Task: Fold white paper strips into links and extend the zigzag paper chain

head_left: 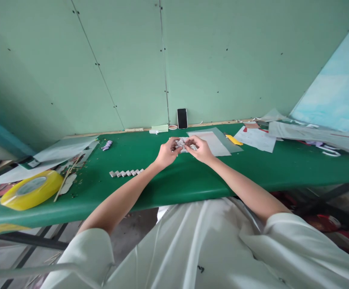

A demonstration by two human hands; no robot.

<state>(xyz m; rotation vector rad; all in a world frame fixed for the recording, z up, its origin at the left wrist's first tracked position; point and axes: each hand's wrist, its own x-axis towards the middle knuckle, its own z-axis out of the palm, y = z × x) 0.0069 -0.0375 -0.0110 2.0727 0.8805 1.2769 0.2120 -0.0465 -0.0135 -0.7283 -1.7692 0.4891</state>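
My left hand [167, 152] and my right hand [201, 148] meet over the middle of the green table. Between their fingertips is a small whitish-grey piece [180, 143], perhaps folded paper. Both hands pinch it, the left from its left side and the right from its right. Fingers partly cover it, so its full shape is hidden. More pale pieces seem to lie just under and behind the hands. Left of my left forearm, a stepped row of small grey blocks [125, 173] lies on the table, its right end close to the arm.
A phone [182, 118] leans on the green wall. White paper sheets [213, 141] and a yellow cutter [234, 139] lie to the right, beside more papers [255, 137]. Leftward are a purple piece [107, 145], a yellow tape roll [33, 189] and a thin stick [67, 176].
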